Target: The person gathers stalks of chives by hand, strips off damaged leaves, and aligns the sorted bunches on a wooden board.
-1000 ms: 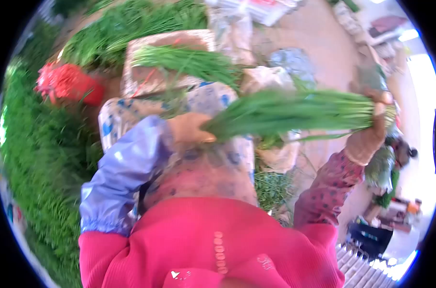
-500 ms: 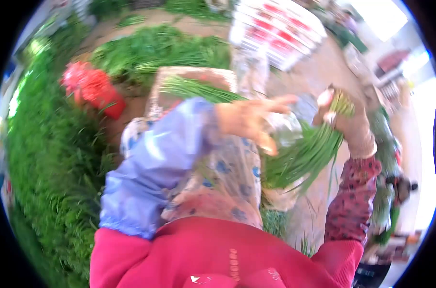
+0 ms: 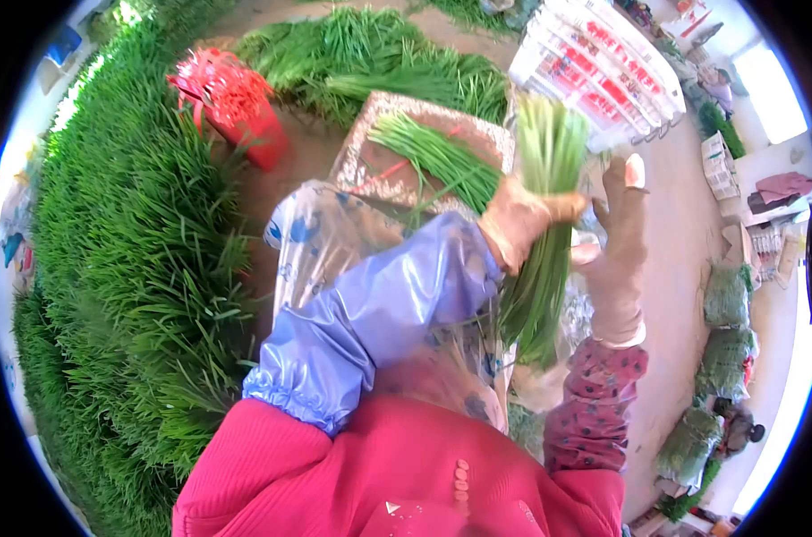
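My left hand [image 3: 520, 219], in a beige glove under a shiny blue sleeve, is wrapped round the middle of a bunch of chives [image 3: 549, 148]. The pale stem ends point up and away, and the green leaves hang down below my fist. Just right of the bunch, my right hand [image 3: 619, 242] is raised with its fingers apart and nothing in it. Its beige glove leaves some fingertips bare. Another bunch of long green chives [image 3: 437, 157] lies on a speckled low stand [image 3: 357, 148] in front of me.
A dense bank of green leaves [image 3: 137, 268] fills the left. A red container of red strips [image 3: 258, 139] stands beside it. More chives [image 3: 370, 54] lie on the floor behind the stand. White-and-red printed packs [image 3: 594, 67] stand at back right; bagged greens [image 3: 723, 367] line the right.
The bunch has passed from my right hand to my left, and its stems now point upward. My right hand has opened beside it. The view has shifted, bringing the stand further right.
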The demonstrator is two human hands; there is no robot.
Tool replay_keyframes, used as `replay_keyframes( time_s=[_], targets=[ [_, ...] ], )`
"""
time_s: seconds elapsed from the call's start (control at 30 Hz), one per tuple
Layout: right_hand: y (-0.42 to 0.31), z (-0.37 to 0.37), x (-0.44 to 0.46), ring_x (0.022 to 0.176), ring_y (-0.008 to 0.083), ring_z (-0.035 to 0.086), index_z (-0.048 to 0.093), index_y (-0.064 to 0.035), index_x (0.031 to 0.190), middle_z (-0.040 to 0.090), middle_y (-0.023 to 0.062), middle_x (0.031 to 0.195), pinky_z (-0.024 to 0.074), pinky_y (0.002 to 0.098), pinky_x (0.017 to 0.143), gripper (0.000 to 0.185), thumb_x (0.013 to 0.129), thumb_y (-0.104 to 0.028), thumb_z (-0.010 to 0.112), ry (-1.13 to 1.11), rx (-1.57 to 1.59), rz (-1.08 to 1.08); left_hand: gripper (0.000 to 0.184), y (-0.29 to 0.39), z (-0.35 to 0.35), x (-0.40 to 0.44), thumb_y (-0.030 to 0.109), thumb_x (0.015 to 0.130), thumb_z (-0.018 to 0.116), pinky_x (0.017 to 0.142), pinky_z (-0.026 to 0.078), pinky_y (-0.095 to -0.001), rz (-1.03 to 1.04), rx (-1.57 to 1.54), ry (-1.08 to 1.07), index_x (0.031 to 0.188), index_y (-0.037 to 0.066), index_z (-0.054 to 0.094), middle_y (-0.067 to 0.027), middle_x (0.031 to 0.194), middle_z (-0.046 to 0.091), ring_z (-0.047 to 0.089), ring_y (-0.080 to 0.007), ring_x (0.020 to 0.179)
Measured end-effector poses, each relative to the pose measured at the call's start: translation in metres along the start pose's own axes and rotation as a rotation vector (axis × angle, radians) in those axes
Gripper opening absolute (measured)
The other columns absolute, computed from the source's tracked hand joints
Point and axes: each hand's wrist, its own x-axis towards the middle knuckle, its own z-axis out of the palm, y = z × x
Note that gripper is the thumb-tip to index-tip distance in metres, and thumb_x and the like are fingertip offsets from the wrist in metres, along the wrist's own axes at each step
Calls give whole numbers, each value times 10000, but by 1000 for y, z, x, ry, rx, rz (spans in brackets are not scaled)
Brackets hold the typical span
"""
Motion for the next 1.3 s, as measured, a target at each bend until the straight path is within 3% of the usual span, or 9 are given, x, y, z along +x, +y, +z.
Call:
replay_keyframes(
  time_s=[0.23, 0.33, 0.5, 0.7, 0.77, 0.83, 0.93, 1.1, 1.3],
  targets=[
    [12, 25, -8, 1085, 346, 602, 209, -32, 1458, 590, 232, 1180, 474, 396, 893, 981, 674, -172, 781, -164, -526, 617, 226, -36, -21, 28, 31, 777, 731, 785, 525, -304, -116, -107, 299, 998, -2, 697, -99, 940, 693, 651, -169, 881],
    [56, 2, -15, 957, 313, 647, 376, -28, 1367, 635, 206, 1032, 503, 384, 811, 775, 682, -125, 725, -161, -426, 532, 432, -82, -104, 52, 71, 808, 718, 829, 518, -324, -140, -124, -58, 1216, 24, 584, -117, 1079, 665, 635, -170, 962],
    [95, -34, -18, 937, 189, 607, 425, -15, 1341, 636, 95, 1058, 488, 319, 840, 683, 702, -53, 662, -89, -480, 634, 691, -34, -193, 55, 154, 796, 725, 911, 486, -471, -72, 1516, 286, 1392, 79, 384, -167, 1252, 557, 604, -376, 1044],
    [102, -15, 3, 919, 131, 582, 469, -26, 1299, 630, 63, 1021, 471, 282, 803, 617, 705, -21, 637, -108, -272, 717, 677, -81, -246, 45, 183, 775, 703, 958, 456, -457, -138, 2237, 499, 1375, 79, 406, -162, 1333, 519, 503, -346, 1237],
    [102, -3, 20, 913, 172, 603, 484, -30, 1267, 643, 80, 1002, 476, 309, 816, 590, 698, -36, 643, -151, -262, 700, 526, -100, -238, 43, 233, 796, 682, 958, 458, -433, -385, 2474, 208, 1282, 101, 529, -153, 1217, 610, 558, -300, 1185],
    [128, 3, 27, 927, 278, 635, 467, -44, 1263, 656, 143, 1004, 486, 367, 829, 594, 703, -82, 662, -127, -427, 545, 405, -88, -202, 53, 299, 828, 649, 965, 449, -437, -980, 1991, -328, 1187, 115, 627, -143, 1166, 642, 597, -298, 1135],
    [123, 35, 75, 1022, 374, 605, 420, -31, 1333, 615, 234, 1069, 471, 417, 878, 695, 695, -132, 677, -305, -691, 450, 321, -111, -220, 22, 340, 873, 602, 963, 450, -406, -872, 1616, -446, 1093, 125, 693, -139, 1117, 667, 629, -275, 1089],
    [159, 98, 136, 1019, 358, 610, 412, -72, 1319, 630, 185, 1075, 470, 434, 881, 638, 739, -183, 652, -576, -751, 364, 454, -68, -172, 29, 301, 947, 515, 960, 359, -624, -1276, 2009, -549, 1386, 199, 457, -114, 1212, 629, 574, -359, 1146],
    [237, 182, 153, 1116, 324, 555, 395, -88, 1333, 563, 151, 1206, 444, 459, 911, 624, 790, -265, 648, -665, -928, 244, 588, -49, -142, 3, 189, 849, 638, 929, 306, -727, -1106, 2071, -586, 1396, 171, 423, -67, 1280, 585, 507, -335, 1217]
  ],
)
